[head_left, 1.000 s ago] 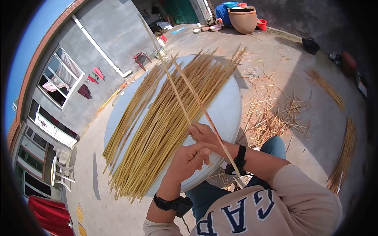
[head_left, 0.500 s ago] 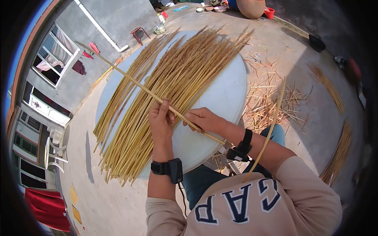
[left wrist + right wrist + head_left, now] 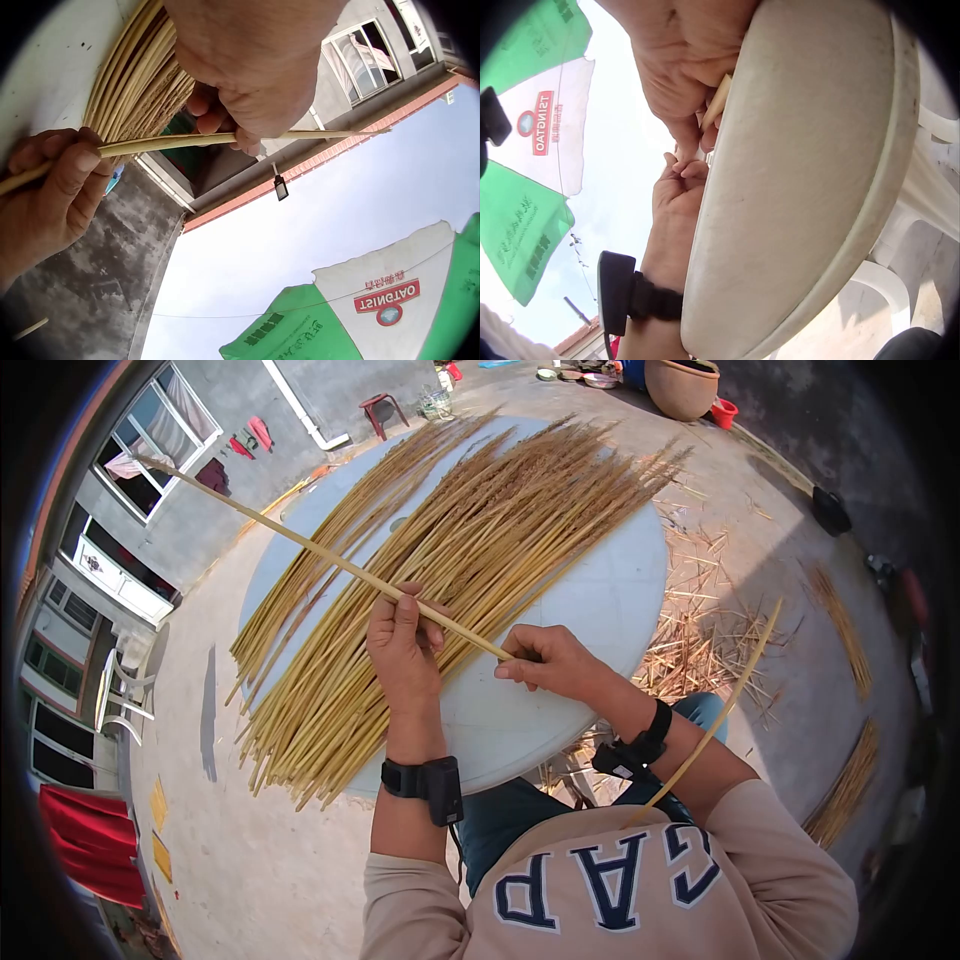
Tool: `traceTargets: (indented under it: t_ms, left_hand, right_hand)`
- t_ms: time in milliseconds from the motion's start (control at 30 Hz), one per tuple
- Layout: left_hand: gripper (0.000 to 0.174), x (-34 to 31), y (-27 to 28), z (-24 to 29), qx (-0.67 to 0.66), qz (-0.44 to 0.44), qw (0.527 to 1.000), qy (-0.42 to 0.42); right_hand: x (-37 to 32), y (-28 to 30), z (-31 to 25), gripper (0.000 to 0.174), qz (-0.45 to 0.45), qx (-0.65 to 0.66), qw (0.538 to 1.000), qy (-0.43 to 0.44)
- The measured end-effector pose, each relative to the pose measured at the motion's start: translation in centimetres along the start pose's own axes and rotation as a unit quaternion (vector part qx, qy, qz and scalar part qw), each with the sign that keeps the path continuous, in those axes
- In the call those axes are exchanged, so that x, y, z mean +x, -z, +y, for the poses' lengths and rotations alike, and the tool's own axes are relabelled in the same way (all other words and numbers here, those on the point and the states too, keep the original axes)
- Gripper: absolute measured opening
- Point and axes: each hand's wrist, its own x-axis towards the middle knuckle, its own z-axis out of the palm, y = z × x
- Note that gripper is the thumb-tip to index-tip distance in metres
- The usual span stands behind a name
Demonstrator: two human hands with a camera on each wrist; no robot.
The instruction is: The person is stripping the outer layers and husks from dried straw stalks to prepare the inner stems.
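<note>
My left hand point(image 3: 408, 655) pinches a long pale plant stalk point(image 3: 300, 541) between thumb and fingers. The stalk slants across the table, its thin tip pointing far left. At its lower end my right hand point(image 3: 560, 662) pinches it with thumb and forefinger; the left wrist view shows the right hand's thumb point(image 3: 75, 166) pressed along it. Beneath the hands, a thick bundle of stalks point(image 3: 335, 705) with feathery brown heads lies on the round white table point(image 3: 515, 725). A second loose stalk point(image 3: 715, 720) leans from the shirt's collar over the right forearm.
A thinner row of stalks point(image 3: 300, 588) lies along the table's left side. Broken stalk pieces point(image 3: 695, 650) litter the ground to the right, beyond which are more bundles point(image 3: 845, 785). A white plastic chair point(image 3: 125, 695) stands at left, a clay pot point(image 3: 682, 388) at the back.
The hands were crossed close together; the left has since moved left, the right back right toward the stalk's end. The held stalk has swung leftward, while the second one now rests against the body.
</note>
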Motion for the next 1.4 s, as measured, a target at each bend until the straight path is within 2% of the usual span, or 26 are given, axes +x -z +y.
traceTargets:
  t_ms: [67, 200, 267, 300, 367, 400, 467, 600, 667, 767, 900, 967, 1100, 1200, 1300, 1367, 1400]
  left_hand:
    - [0.017, 0.0, -0.1, 0.1, -0.009, -0.011, 1.0, -0.009]
    - [0.016, 0.6, 0.9, 0.3, -0.013, 0.018, 1.0, -0.021]
    - [0.015, 0.5, 1.0, 0.2, -0.007, 0.031, 0.999, -0.017]
    - [0.015, 0.5, 0.9, 0.1, -0.009, 0.033, 0.999, -0.016]
    - [0.015, 0.5, 0.8, 0.1, -0.026, 0.023, 0.999, -0.012]
    - [0.015, 0.5, 0.8, 0.1, -0.027, 0.027, 0.999, -0.013]
    - [0.015, 0.5, 0.9, 0.2, -0.039, 0.026, 0.999, 0.005]
    - [0.016, 0.8, 1.5, -0.1, -0.062, 0.015, 0.997, 0.033]
    - [0.015, 0.9, 1.5, 0.0, -0.07, 0.002, 0.994, 0.085]
    - [0.02, 0.8, 1.4, 0.1, -0.04, -0.017, 0.997, 0.069]
    - [0.017, 0.8, 1.3, 0.2, -0.044, -0.04, 0.996, 0.072]
    - [0.021, 0.6, 1.0, 0.4, -0.008, -0.056, 0.995, 0.084]
    - [0.026, 0.1, 0.1, 0.2, 0.034, -0.076, 0.994, 0.068]
    - [0.033, -0.4, -0.4, 1.1, 0.119, -0.155, 0.974, 0.112]
    - [0.037, -0.2, 0.0, 0.8, 0.098, -0.177, 0.973, 0.113]
    - [0.038, -0.2, 0.3, 1.1, 0.051, -0.159, 0.98, 0.104]
    - [0.038, -0.2, 0.5, 1.2, 0.006, -0.142, 0.985, 0.094]
  right_hand:
    - [-0.1, 0.1, -0.8, 0.025, -0.001, 0.032, 0.997, -0.071]
    - [-0.3, 0.2, -1.1, 0.02, -0.02, 0.008, 0.993, -0.114]
    - [-0.4, 0.0, -0.5, 0.016, 0.006, -0.067, 0.998, -0.02]
    - [-0.6, -0.1, -0.2, 0.016, 0.005, -0.068, 0.997, -0.022]
    - [-0.8, -0.4, 0.2, 0.015, 0.05, -0.103, 0.992, 0.05]
    - [-1.0, -0.6, 0.2, 0.015, 0.046, -0.104, 0.992, 0.049]
    - [-1.2, -0.8, 0.0, 0.014, 0.106, -0.143, 0.976, 0.122]
    - [-1.7, -1.0, -0.2, 0.012, 0.11, -0.159, 0.963, 0.188]
    - [-1.9, -1.3, -0.3, 0.013, 0.083, -0.229, 0.931, 0.272]
    - [-1.8, -1.2, -0.1, 0.018, 0.093, -0.273, 0.907, 0.307]
    - [-1.5, -1.5, 0.1, 0.017, 0.103, -0.279, 0.889, 0.348]
    - [-1.4, -1.7, 0.1, 0.018, 0.068, -0.318, 0.861, 0.39]
    - [-1.3, -1.9, 0.0, 0.018, 0.046, -0.346, 0.841, 0.413]
    - [-1.5, -1.6, -0.4, 0.024, 0.022, -0.383, 0.825, 0.415]
    - [-1.5, -0.5, -1.5, 0.018, 0.001, -0.433, 0.799, 0.417]
    - [-1.2, 1.9, -1.8, 0.015, 0.14, -0.429, 0.821, 0.349]
    - [-1.2, 3.5, -1.8, 0.012, 0.207, -0.377, 0.849, 0.307]
